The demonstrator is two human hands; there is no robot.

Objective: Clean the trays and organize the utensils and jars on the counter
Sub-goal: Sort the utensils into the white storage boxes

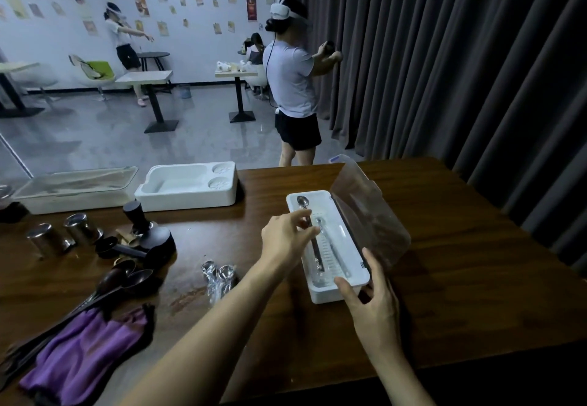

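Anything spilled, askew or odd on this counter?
Yes: a brownish powdery smear lies on the counter beside the wrapped spoons, left of the utensil box, apparently an unwiped spill. Dark spoons lie jumbled by the purple cloth.

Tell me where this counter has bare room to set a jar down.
Bare counter lies right of the box and lid, and by the near edge between left arm and right arm. The left side is crowded: jars, tamper, spoons.
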